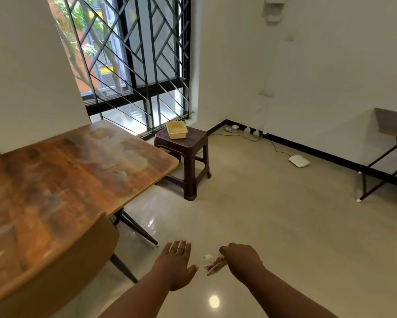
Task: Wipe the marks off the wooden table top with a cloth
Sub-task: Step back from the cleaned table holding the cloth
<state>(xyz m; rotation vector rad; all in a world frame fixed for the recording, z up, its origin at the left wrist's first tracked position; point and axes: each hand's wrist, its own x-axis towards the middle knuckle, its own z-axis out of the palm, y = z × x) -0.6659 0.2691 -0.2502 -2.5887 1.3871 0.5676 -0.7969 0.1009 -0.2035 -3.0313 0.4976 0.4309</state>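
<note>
The cloth (213, 263) is mostly hidden inside the right hand (241, 260), which grips it in a fist. The left hand (178, 262) reaches forward, fingers spread, beside the smeared table (62, 180).

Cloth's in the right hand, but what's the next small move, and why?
Probably swing the right hand with the cloth left onto the wooden table top: both hands hang over the floor, and pale smears still show on the wood.

A brown stool (183, 154) stands below the barred window (133, 60). A yellow basket (176, 130) rests on the stool. Right of the stool, a white device (299, 161) lies on the floor (261, 214).
</note>
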